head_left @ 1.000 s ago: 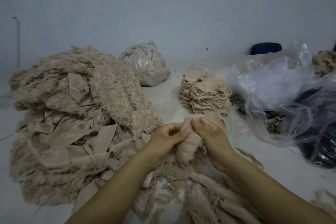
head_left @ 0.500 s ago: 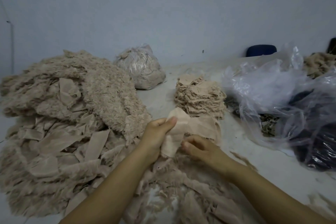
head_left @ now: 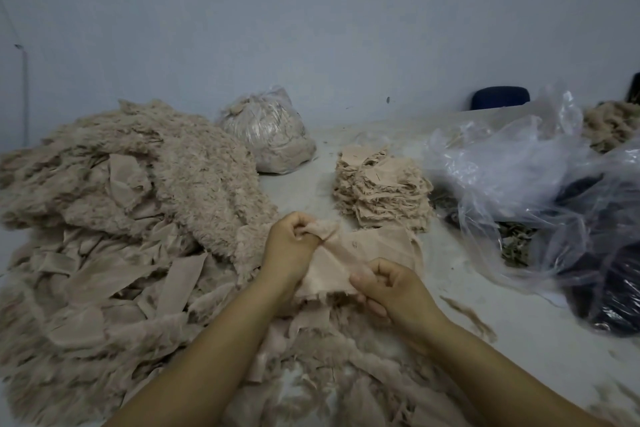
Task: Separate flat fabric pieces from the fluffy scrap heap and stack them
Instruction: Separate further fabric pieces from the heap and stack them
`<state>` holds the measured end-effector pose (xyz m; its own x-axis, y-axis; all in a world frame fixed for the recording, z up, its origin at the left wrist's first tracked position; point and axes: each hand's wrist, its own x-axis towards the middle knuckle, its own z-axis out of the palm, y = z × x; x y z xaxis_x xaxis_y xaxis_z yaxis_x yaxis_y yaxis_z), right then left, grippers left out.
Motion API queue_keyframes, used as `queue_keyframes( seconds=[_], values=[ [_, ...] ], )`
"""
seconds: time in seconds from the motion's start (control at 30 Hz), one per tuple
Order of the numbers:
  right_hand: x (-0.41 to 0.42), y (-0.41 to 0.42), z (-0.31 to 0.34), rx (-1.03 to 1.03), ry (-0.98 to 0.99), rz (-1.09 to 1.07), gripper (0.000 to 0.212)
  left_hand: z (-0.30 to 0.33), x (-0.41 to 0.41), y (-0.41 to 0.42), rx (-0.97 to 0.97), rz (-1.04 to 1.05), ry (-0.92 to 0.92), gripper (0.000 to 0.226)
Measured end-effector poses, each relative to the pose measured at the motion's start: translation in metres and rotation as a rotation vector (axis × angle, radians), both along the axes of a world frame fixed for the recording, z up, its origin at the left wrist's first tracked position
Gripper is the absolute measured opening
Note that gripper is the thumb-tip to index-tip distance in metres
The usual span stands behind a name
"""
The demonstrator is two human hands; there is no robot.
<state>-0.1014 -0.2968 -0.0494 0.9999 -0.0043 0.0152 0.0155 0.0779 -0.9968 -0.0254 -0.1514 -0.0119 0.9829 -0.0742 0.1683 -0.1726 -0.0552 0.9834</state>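
Both hands are gripping one beige fabric piece (head_left: 349, 263) above the near edge of the scrap heap (head_left: 114, 243): left hand (head_left: 291, 250) pinching its fluffy top corner, right hand (head_left: 391, 288) pinching the lower edge. Best pulling it taut, shedding fluff, before laying it squarely on the stack (head_left: 382, 187) just beyond.

Beige fabric piece (head_left: 349, 260) sat mid-frame, stretched flat. Fluffy scrap heap (head_left: 114, 236) filled left and bottom. Neat stack (head_left: 382, 192) stood centre-right, behind the piece.
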Motion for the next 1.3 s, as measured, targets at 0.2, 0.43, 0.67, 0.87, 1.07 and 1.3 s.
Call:
queue_keyframes(
  seconds=[0.2,0.43,0.67,0.87,1.07,1.3],
  values=[
    [-0.013,-0.015,-0.003,-0.277,0.113,0.138,0.031,0.008,0.021,0.012,-0.105,0.213,0.003,0.01],
    [0.02,0.006,0.009,0.43,0.153,-0.176,0.027,0.0,0.002,-0.039,-0.146,0.083,0.053,0.017],
    [0.066,-0.041,0.013,0.045,-0.018,-0.579,0.011,-0.01,0.031,-0.054,-0.019,0.054,0.164,0.028],
    [0.081,-0.063,-0.004,-0.598,0.042,-0.618,0.023,-0.038,0.045,-0.052,0.588,0.045,0.062,0.046],
    [0.071,-0.053,-0.01,-0.896,-0.146,-0.673,0.042,-0.033,0.051,-0.037,0.549,-0.088,0.03,0.014],
    [0.07,-0.047,-0.003,-0.702,0.363,-0.494,0.088,-0.03,0.048,-0.012,0.552,-0.202,0.216,0.046]
  ],
)
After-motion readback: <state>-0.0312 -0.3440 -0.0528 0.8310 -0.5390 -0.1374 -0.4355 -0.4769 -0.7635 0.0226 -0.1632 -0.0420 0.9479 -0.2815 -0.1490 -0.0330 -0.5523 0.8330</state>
